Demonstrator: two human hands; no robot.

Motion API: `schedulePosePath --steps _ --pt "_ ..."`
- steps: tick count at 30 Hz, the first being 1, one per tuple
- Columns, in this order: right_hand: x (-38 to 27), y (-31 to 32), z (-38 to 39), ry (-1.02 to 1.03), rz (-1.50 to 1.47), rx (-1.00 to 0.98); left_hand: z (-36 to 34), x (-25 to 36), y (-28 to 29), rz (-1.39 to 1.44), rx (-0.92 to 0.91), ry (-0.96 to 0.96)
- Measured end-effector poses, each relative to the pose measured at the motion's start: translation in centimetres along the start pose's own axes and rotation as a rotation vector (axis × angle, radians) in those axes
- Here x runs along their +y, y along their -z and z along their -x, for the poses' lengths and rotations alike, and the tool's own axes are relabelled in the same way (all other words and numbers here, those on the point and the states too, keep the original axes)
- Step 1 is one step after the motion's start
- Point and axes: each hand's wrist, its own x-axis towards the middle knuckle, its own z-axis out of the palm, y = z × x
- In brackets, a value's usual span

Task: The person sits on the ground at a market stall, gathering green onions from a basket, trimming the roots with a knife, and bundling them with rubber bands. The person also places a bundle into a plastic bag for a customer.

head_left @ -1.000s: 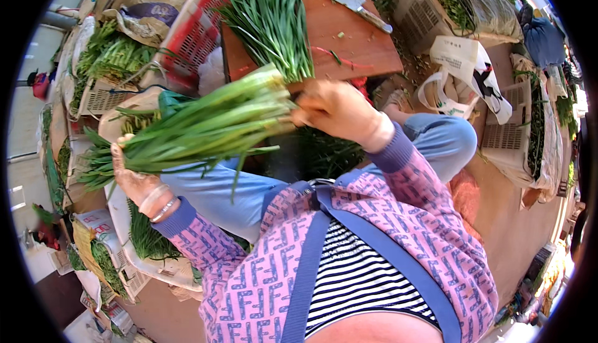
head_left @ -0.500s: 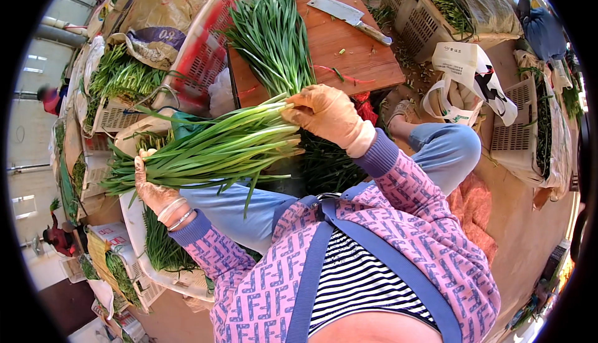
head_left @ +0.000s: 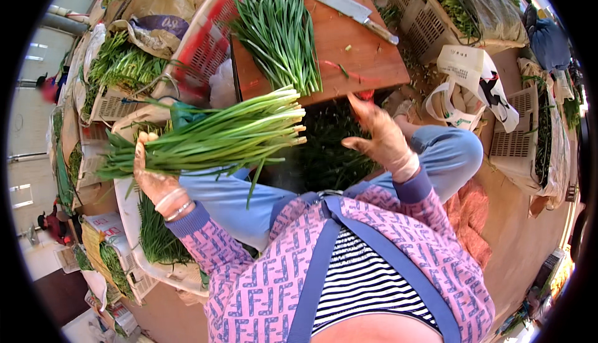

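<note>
A loose bundle of garlic chives (head_left: 230, 131) lies across my gloved left hand (head_left: 152, 172), whose fingers wrap round its leafy end; the pale cut ends point right. My gloved right hand (head_left: 383, 137) is apart from the bundle, fingers spread, with nothing in it. It hovers over my lap, just below the front edge of a reddish-brown wooden board (head_left: 349, 63). On the board's left side rests another bunch of chives (head_left: 280, 38), pale ends toward me. A cleaver (head_left: 355, 16) with a wooden handle lies at the board's far right.
Crates of greens stand around me: a red-marked white crate (head_left: 205, 44) at far left, another crate (head_left: 430, 16) at far right. A white bag (head_left: 467, 81) sits right of the board. Beside my left leg is a white tub (head_left: 134, 231) with chives. Cut greens (head_left: 330, 150) lie between my legs.
My right hand has let go of the chives' pale ends and moved right and toward me, its fingers spreading. My left hand still holds the bundle.
</note>
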Motion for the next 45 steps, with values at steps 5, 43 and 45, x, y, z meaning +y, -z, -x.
schedulePosePath --steps 5,43,45 --pt "-8.6 1.4 -8.5 0.470 0.062 -0.134 -0.9 0.6 -0.6 0.110 -0.155 0.140" --pt "-12.2 -4.2 -6.3 0.338 -0.101 0.125 -1.2 0.3 -1.3 0.167 -0.067 -0.022" --pt "-11.9 -4.8 -6.3 0.143 -0.714 -0.028 -1.4 0.7 -0.6 0.176 -0.142 0.001"
